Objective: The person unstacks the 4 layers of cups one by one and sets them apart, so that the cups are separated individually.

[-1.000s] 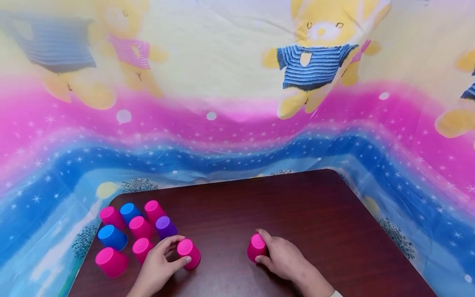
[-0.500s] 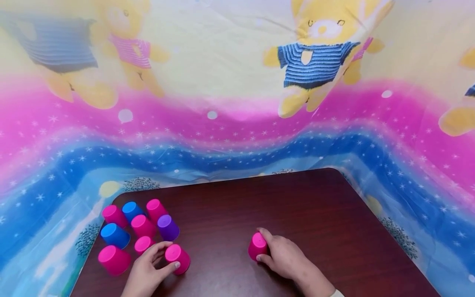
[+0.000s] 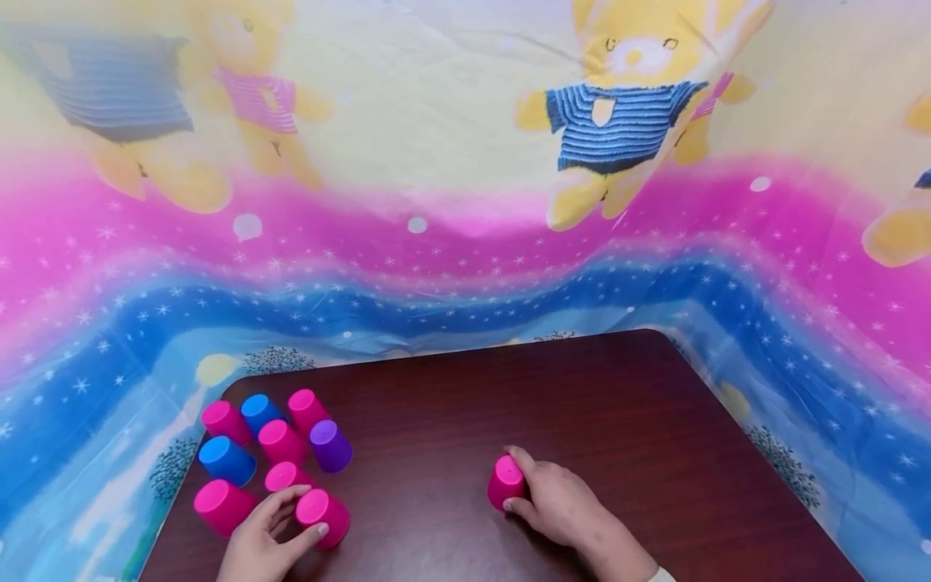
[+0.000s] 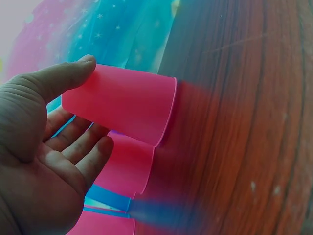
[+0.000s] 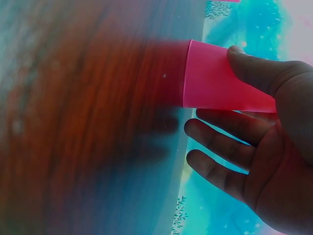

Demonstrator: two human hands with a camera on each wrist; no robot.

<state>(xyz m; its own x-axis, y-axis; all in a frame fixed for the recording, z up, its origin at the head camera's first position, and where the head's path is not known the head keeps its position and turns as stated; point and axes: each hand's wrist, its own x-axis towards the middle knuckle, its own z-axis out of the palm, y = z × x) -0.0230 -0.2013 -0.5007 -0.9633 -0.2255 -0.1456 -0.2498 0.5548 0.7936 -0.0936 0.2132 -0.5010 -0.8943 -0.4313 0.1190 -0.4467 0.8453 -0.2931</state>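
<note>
My left hand (image 3: pixel 256 540) grips an upside-down pink cup (image 3: pixel 325 519) between thumb and fingers, at the near right corner of a cluster of cups. In the left wrist view this pink cup (image 4: pixel 122 104) has its rim at the tabletop, and another pink cup (image 4: pixel 131 164) stands just beyond it. Farther right, my right hand (image 3: pixel 558 503) pinches a second upside-down pink cup (image 3: pixel 503 485), apart from the cluster. The right wrist view shows the thumb on one side of that pink cup (image 5: pixel 220 78); the lower fingers are spread loosely below.
Several upside-down cups stand close together at the table's left, among them a purple cup (image 3: pixel 330 447), a blue cup (image 3: pixel 228 461) and a pink cup (image 3: pixel 224 508). The dark wooden table (image 3: pixel 582 396) ends at a bear-printed cloth (image 3: pixel 436 267) behind and at both sides.
My left hand has slid its pink cup left and nearer, from right of the purple cup to beside the near pink cups. My right hand and its cup have stayed in place.
</note>
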